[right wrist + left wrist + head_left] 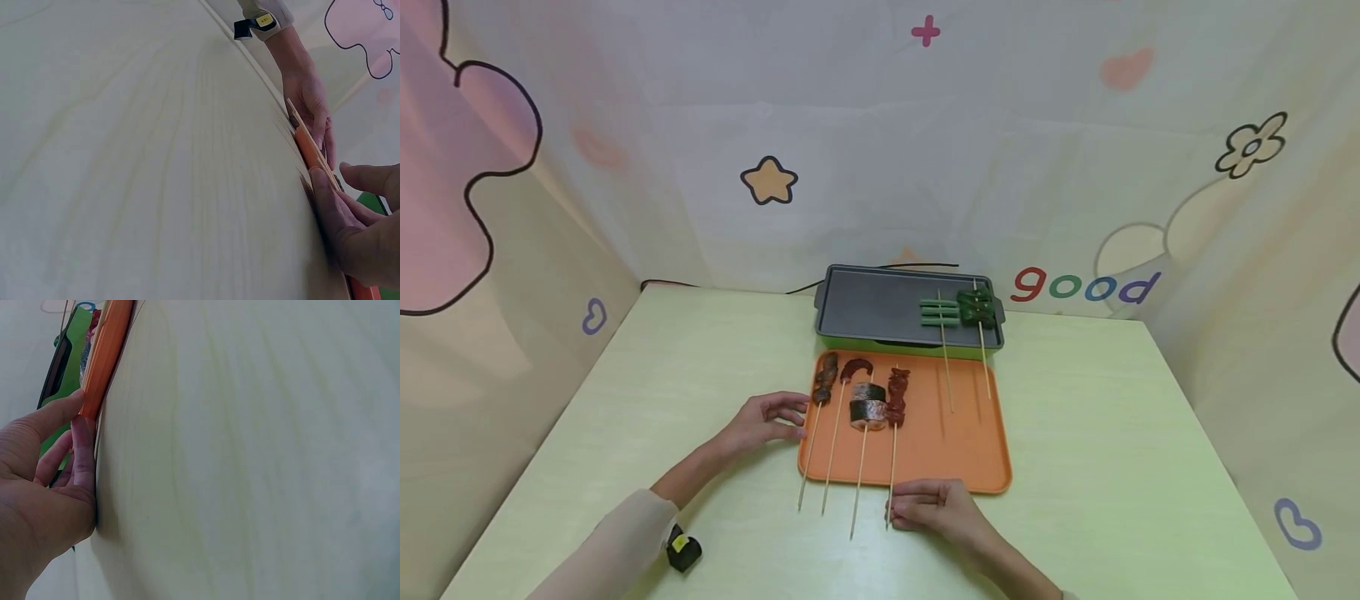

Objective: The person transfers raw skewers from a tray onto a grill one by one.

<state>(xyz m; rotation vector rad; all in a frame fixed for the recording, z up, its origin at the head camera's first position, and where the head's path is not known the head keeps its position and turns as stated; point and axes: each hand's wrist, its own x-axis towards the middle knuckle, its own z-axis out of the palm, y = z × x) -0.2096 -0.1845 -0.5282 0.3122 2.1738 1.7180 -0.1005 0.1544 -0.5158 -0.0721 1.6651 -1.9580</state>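
Note:
My left hand (775, 417) pinches the left rim of an orange tray (940, 462) between thumb and fingers. At the tray's front edge, my right hand (943, 508) has its fingers under the bare stick end of a red meat skewer (897, 396); the right wrist view shows the thumb raised apart. Left of that skewer on the tray lie a black-and-white roll skewer (867, 411), a dark red curled piece on a stick (854, 367) and a brown meat skewer (825, 379). Their sticks overhang the front edge.
Behind the tray stands a grey-topped green grill (872, 304). A green bean skewer (940, 312) and a dark green leafy skewer (976, 308) lie on its right side, sticks reaching over the tray. A black strap (683, 550) hangs by the left sleeve.

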